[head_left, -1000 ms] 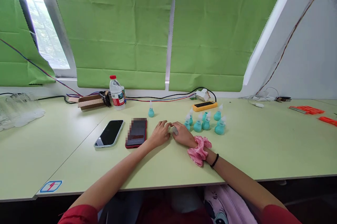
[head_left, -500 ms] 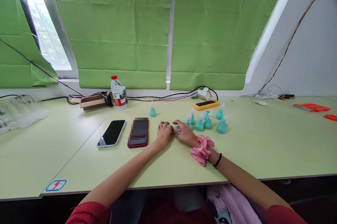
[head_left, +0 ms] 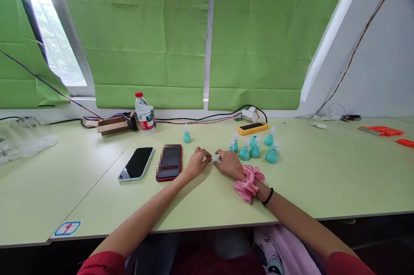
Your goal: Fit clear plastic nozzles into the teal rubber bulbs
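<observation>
My right hand (head_left: 228, 164) rests on the table with its fingers closed on a small clear, whitish plastic piece (head_left: 217, 160). Just left of it is my left hand (head_left: 198, 163), its thumb and fingers pinched together near that piece; what they hold, if anything, is too small to make out. Several turquoise squeeze bulbs with clear pointed tips (head_left: 245, 152) stand close beyond and to the right of my right hand. One more turquoise bulb (head_left: 186, 137) stands alone beyond my left hand.
Left of my hands lie a red-cased phone (head_left: 169, 163) and a white-cased phone (head_left: 136, 164). Farther back are a water bottle (head_left: 144, 114), an open cardboard box (head_left: 113, 126) and a yellow power strip (head_left: 253, 128). Clear containers (head_left: 27, 139) stand far left, orange items (head_left: 381, 131) far right.
My left hand has drawn slightly left, away from the clear piece, and its fingers have curled into a pinch. My right hand stays nearly in place.
</observation>
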